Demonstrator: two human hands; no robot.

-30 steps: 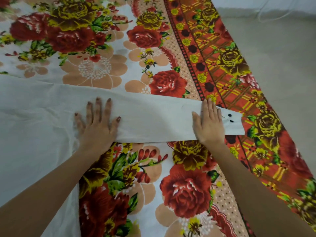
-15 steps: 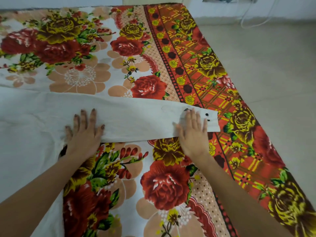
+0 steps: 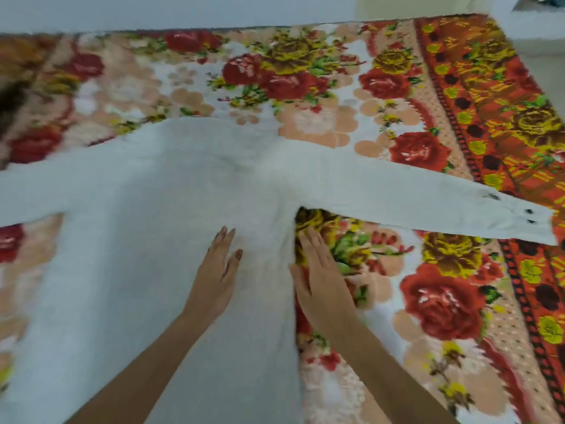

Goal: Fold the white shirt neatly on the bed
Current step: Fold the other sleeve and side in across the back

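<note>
The white shirt [image 3: 146,228] lies spread flat on the bed, its body running toward me and both sleeves stretched out sideways. Its right sleeve [image 3: 428,197] reaches to the right and ends in a cuff with two dark buttons. My left hand [image 3: 218,270] lies flat, fingers straight, on the shirt's body near the right side seam. Beside that seam, below the armpit, my right hand [image 3: 321,276] lies flat with its thumb edge against the cloth and its fingers over the bedsheet. Neither hand grips anything.
The bed is covered by a floral bedsheet [image 3: 443,301] with red and yellow roses and an orange patterned border on the right. A pale wall [image 3: 153,10] runs along the far edge. Bare floor [image 3: 544,65] shows at the upper right.
Both hands have left the right sleeve and moved left and toward me, onto the shirt's body and side seam. The view has swung left, so the whole shirt shows.
</note>
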